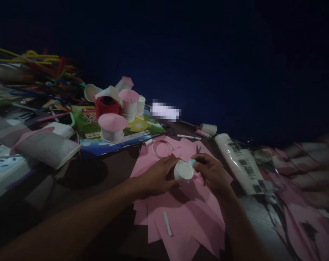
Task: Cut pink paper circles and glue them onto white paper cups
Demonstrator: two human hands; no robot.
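My left hand (159, 174) is wrapped round the side of a small white paper cup (183, 173), held tilted over a stack of pink paper sheets (178, 214). At the cup's right rim, the thumb and fingers of my right hand (212, 173) pinch a small light-blue piece (192, 161); its kind is too small to make out. Scissors (198, 149) lie just beyond my right hand, their handles hidden. Behind my left hand rests a thin ring (153, 148) on the paper. A narrow white strip (167, 224) lies nearer to me on the sheets.
White cups with pink paper tops (112, 125) stand on a colourful packet (88, 146) at the left. Pipe cleaners (55, 78) and a power strip (4, 170) are farther left. Wrapped stacked cups (236, 163) lie right. A marker (188, 137) lies behind the paper.
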